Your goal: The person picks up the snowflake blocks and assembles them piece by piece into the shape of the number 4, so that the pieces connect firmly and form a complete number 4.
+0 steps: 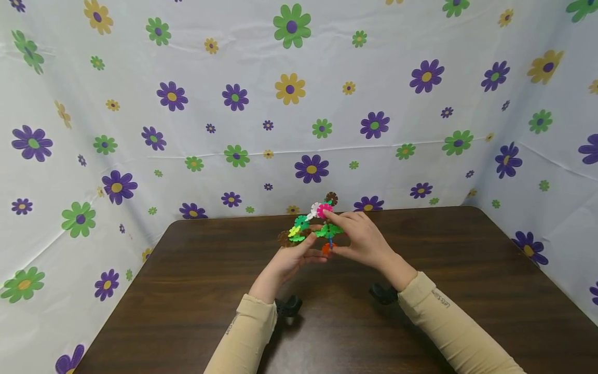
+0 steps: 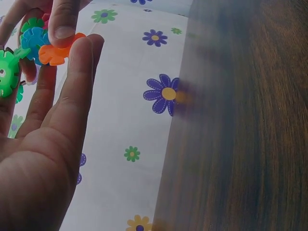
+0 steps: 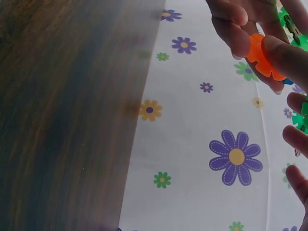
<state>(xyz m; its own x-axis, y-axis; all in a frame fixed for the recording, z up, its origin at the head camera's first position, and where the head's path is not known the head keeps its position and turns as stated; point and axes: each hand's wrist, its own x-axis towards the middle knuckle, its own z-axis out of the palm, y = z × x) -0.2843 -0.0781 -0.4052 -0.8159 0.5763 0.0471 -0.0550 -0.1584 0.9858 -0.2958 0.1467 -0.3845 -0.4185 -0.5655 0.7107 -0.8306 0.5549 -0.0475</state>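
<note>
Both hands hold one joined cluster of notched plastic discs above the table in the head view. The left hand (image 1: 288, 262) grips its left side, thumb in front and fingers beneath. Near that thumb are a brown disc (image 1: 284, 238), a yellow disc (image 1: 294, 231) and a teal disc (image 1: 301, 223). The right hand (image 1: 366, 241) holds the right side, index finger at a pink disc (image 1: 324, 210) and thumb on an orange disc (image 3: 257, 50). White (image 1: 315, 209) and green discs (image 1: 329, 231) sit between the hands. A blue disc (image 2: 33, 41) adjoins the orange one in the left wrist view.
Below the hands lies a dark wood-grain table (image 1: 210, 291). A white flower-print cloth (image 1: 261, 62) hangs behind it and along both sides. Black devices are worn at the left wrist (image 1: 288, 305) and right wrist (image 1: 384, 294).
</note>
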